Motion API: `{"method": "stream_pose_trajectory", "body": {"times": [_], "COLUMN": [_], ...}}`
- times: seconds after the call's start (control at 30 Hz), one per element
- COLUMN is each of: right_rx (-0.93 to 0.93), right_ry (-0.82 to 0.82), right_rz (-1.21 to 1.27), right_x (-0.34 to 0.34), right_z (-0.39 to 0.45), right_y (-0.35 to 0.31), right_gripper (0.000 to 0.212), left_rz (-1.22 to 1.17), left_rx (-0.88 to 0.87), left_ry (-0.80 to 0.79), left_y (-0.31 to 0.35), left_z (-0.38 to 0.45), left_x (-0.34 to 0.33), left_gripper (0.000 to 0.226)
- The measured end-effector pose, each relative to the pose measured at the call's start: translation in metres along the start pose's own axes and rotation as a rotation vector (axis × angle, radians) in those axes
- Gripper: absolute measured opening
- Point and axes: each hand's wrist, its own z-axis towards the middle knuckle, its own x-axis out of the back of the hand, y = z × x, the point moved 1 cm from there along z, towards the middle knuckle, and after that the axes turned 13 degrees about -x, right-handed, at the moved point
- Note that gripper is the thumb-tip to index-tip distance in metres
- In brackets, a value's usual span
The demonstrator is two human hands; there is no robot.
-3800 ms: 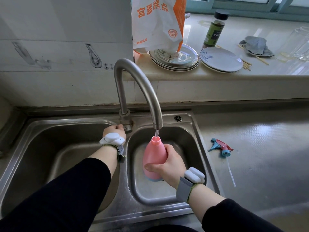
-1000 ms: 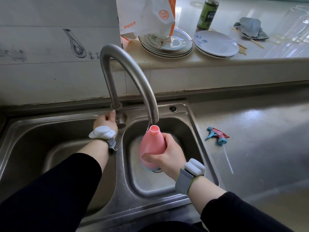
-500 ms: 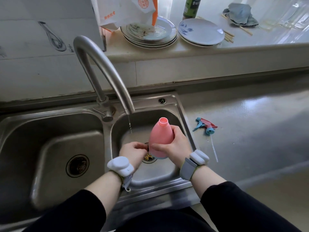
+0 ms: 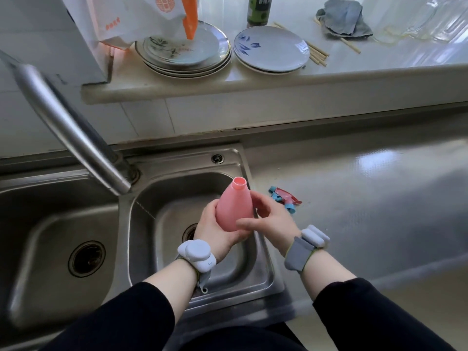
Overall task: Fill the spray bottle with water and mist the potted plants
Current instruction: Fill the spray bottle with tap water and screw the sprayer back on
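White-and-orange paper bag (image 4: 141,19), back left on ledge: round orange seal and a short line of small orange Chinese characters, too small to read. Dark green bottle (image 4: 258,10) beside plates: white Chinese label, first characters look like 香辣; rest cropped.

White tiled wall (image 4: 202,115), glossy countertop (image 4: 367,198)

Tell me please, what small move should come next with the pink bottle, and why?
Probably the right hand should reach for the spray head lying on the counter beside the sink. The pink bottle has an open neck, the left hand grips it from below, and the right hand's fingers look loose against it.
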Motion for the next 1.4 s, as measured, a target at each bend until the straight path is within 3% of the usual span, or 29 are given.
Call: {"method": "stream_pose_trajectory", "body": {"times": [0.1, 0.17, 0.2, 0.23, 0.3, 0.43, 0.6, 0.77, 1.0, 1.23, 1.4], "right_rx": [-0.129, -0.25, -0.28, -0.298, -0.336, -0.369, -0.473, -0.223, 0.082, 0.264, 0.393], "right_ry": [0.227, 0.443, 0.504, 0.538, 0.552, 0.446, 0.408, 0.28, 0.111, 0.004, 0.09], "right_rz": [0.149, -0.022, -0.127, -0.199, -0.281, -0.475, -0.351, 0.335, 0.758, 0.888, 0.806], "right_x": [0.039, 0.06, 0.067, 0.071, 0.075, 0.072, 0.071, 0.067, 0.07, 0.062, 0.055], "right_z": [0.028, 0.049, 0.056, 0.064, 0.076, 0.091, 0.087, 0.064, 0.018, -0.024, -0.043], "right_y": [0.017, 0.029, 0.032, 0.035, 0.043, 0.053, 0.032, -0.003, -0.086, -0.125, -0.131], "right_gripper": [0.044, 0.019, 0.016, 0.028, 0.044, 0.041, 0.035, 0.022, 0.023, 0.01, 0.009], "left_rz": [0.014, 0.026, 0.033, 0.035, 0.056, 0.091, 0.119, 0.142, 0.161, 0.147, 0.149], "left_rx": [0.027, 0.055, 0.066, 0.072, 0.081, 0.066, 0.043, 0.002, -0.011, -0.02, -0.044], "left_ry": [0.031, 0.051, 0.061, 0.073, 0.095, 0.1, 0.098, 0.086, 0.082, 0.055, 0.038], "left_y": [-0.001, -0.003, -0.004, -0.005, -0.006, -0.005, -0.004, -0.001, 0.002, 0.006, 0.014], "left_z": [0.009, 0.014, 0.017, 0.019, 0.024, 0.028, 0.029, 0.025, 0.014, 0.003, -0.003], "left_x": [-0.007, -0.011, -0.012, -0.014, -0.018, -0.021, -0.019, -0.01, 0.007, 0.018, 0.022], "left_gripper": [0.075, 0.075, 0.074, 0.075, 0.08, 0.085, 0.085, 0.082, 0.077, 0.075, 0.075]}}
